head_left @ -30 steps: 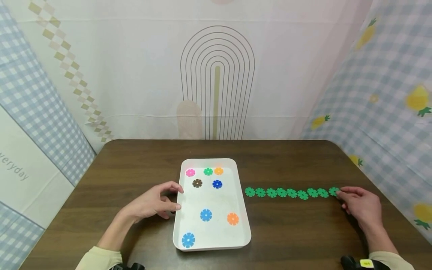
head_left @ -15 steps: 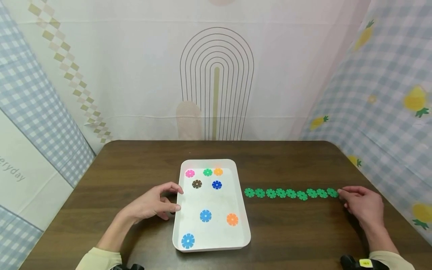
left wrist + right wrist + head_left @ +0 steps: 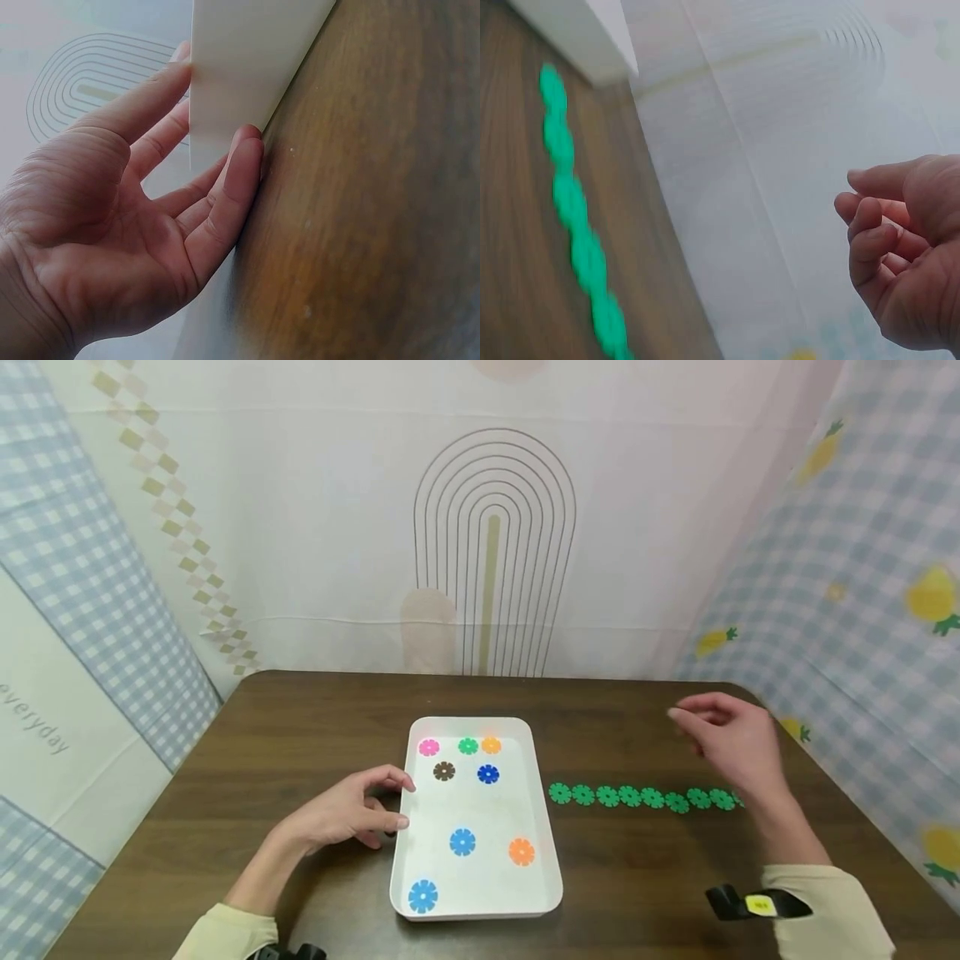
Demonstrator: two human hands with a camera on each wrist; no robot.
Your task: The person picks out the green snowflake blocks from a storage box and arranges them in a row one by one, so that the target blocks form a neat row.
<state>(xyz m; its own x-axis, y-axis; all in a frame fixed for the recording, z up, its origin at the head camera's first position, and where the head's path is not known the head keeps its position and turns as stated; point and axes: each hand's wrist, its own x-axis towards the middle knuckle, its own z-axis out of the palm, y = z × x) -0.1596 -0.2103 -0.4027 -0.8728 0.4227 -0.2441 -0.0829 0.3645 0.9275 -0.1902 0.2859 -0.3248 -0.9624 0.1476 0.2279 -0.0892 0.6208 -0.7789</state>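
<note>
My left hand (image 3: 352, 810) holds the left edge of a white tray (image 3: 551, 881), its thumb and index fingertips over the rim. In the left wrist view, the lower fingers (image 3: 244, 169) lie against the tray's outer wall (image 3: 232, 75). Raised above the table at the right, my right hand (image 3: 731, 743) has loosely curled fingers and holds nothing. Below it runs a row of green snowflake discs (image 3: 630, 796) joined edge to edge; the forearm hides the row's right end. The chain (image 3: 589, 262) also shows, blurred, in the right wrist view.
Loose snowflake discs lie in the tray: pink (image 3: 429, 747), green (image 3: 468, 746), yellow-orange (image 3: 491, 745), brown (image 3: 444, 771), dark blue (image 3: 488, 774), orange (image 3: 521, 852) and two light blue (image 3: 462, 842). The dark wooden table (image 3: 322, 710) meets patterned cloth at the back and sides.
My right hand has let go of the chain's right end and risen up and to the left. The chain stays on the table. My left hand keeps its place on the tray.
</note>
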